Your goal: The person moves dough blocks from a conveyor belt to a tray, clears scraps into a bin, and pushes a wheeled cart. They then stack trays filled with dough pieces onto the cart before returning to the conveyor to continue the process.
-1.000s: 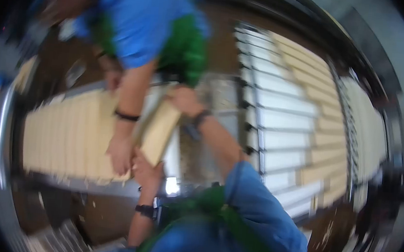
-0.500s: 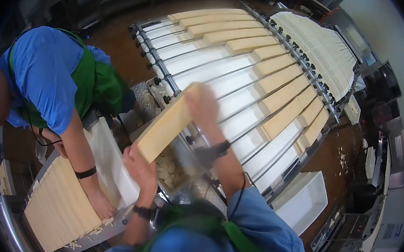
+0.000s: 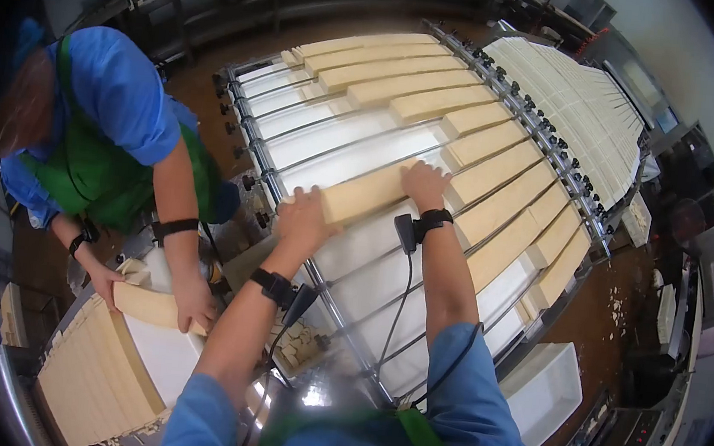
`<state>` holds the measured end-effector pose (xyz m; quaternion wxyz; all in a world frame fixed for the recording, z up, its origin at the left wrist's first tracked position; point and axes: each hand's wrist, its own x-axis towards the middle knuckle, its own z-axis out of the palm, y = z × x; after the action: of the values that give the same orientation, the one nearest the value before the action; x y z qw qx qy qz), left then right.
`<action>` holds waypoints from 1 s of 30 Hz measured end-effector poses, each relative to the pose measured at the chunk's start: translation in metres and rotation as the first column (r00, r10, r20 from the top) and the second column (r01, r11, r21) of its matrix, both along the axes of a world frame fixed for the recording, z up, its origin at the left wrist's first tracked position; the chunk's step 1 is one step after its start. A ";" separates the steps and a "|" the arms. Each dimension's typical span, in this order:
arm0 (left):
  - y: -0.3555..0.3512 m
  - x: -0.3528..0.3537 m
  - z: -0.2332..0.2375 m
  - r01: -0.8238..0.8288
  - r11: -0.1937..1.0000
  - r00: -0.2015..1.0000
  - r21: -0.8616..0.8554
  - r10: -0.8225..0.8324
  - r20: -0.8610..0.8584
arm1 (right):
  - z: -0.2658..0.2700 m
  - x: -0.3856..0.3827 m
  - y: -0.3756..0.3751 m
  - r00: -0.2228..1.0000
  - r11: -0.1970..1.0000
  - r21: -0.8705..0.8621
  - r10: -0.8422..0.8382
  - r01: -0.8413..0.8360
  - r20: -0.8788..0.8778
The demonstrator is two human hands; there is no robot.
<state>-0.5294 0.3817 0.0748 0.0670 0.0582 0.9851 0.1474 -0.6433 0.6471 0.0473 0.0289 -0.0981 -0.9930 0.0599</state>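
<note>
A long pale-yellow block (image 3: 366, 195), its material not certain, lies between my hands over a white conveyor bed (image 3: 329, 153) split into lanes by thin metal rods. My left hand (image 3: 302, 219) grips the near-left end of it, fingers bent over the top. At the far end my right hand (image 3: 425, 185) has its fingers round the block. Several similar blocks (image 3: 490, 177) rest in the lanes just beyond my right hand. Both wrists wear dark bands with a small device and a cable.
At left, a co-worker in blue with a green apron (image 3: 95, 176) holds a bent pale slab (image 3: 147, 304) over a tray of layered slabs (image 3: 84, 377). A bin of scraps (image 3: 300, 345) sits below my left forearm. A white tub (image 3: 543, 387) stands right. A knobbed bar (image 3: 522, 110) crosses the bed.
The block has moved from beside the bed onto the lanes, turning from steeply slanted to nearly level. Both hands moved with it. The co-worker's hands now hold a slab.
</note>
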 end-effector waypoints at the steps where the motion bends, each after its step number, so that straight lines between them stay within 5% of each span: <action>1: 0.011 -0.002 -0.009 0.002 1.000 1.000 -0.003 -0.002 0.007 | -0.001 0.003 0.003 1.000 1.000 -0.003 -0.002 0.002 0.007; 3: 0.043 -0.009 -0.026 -0.019 0.892 0.977 0.451 0.112 -0.181 | 0.002 0.014 0.008 0.981 0.942 0.306 -0.086 0.137 -0.176; 4: 0.056 -0.015 -0.035 -0.055 0.776 0.983 0.628 0.152 -0.101 | 0.010 0.023 0.006 0.979 0.962 0.237 -0.089 0.132 -0.183; 8: 0.071 -0.011 -0.052 -0.253 0.651 0.882 0.716 0.459 -0.106 | 0.029 0.088 -0.016 0.973 0.995 0.101 0.032 -0.009 -0.228; 12: 0.060 -0.022 -0.091 -0.239 0.544 0.844 0.804 0.526 -0.106 | 0.077 0.175 -0.028 0.922 0.933 -0.075 0.331 -0.351 -0.204; 14: 0.048 -0.017 -0.096 -0.218 0.554 0.836 0.803 0.531 -0.140 | 0.112 0.224 -0.017 0.862 0.890 -0.154 0.353 -0.429 -0.365; 17: 0.017 0.024 -0.065 -0.136 0.622 0.751 0.771 0.573 -0.329 | 0.137 0.295 0.032 0.897 0.929 -0.216 0.198 -0.301 -0.396; 20: -0.019 0.087 -0.046 0.019 0.672 0.752 0.740 0.478 -0.454 | 0.184 0.389 0.037 0.948 0.899 -0.436 -0.167 0.034 -0.272; 21: -0.029 0.111 -0.037 0.007 0.495 0.858 0.869 0.443 -0.260 | 0.188 0.417 0.036 0.935 0.936 -0.334 -0.212 0.110 -0.285; 23: -0.050 0.141 -0.037 -0.030 0.405 0.905 0.914 0.400 -0.148 | 0.201 0.457 0.027 0.907 0.920 -0.236 -0.362 0.311 -0.215; 25: -0.064 0.143 -0.062 -0.025 0.421 0.909 0.907 0.388 -0.155 | 0.202 0.476 0.014 0.910 0.936 -0.172 -0.342 0.307 -0.233; 28: -0.075 0.119 -0.081 -0.030 0.494 0.893 0.869 0.404 -0.199 | 0.213 0.463 -0.029 0.955 0.915 -0.377 -0.228 0.144 -0.189; 30: -0.071 0.113 -0.051 -0.104 0.100 0.894 0.989 0.445 0.049 | 0.214 0.444 -0.052 0.975 0.888 -0.458 -0.125 0.028 -0.182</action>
<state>-0.4161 0.3112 0.0243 -0.1466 -0.0801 0.6439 0.7467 -0.1990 0.5952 0.2609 0.1107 -0.1347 -0.9384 0.2982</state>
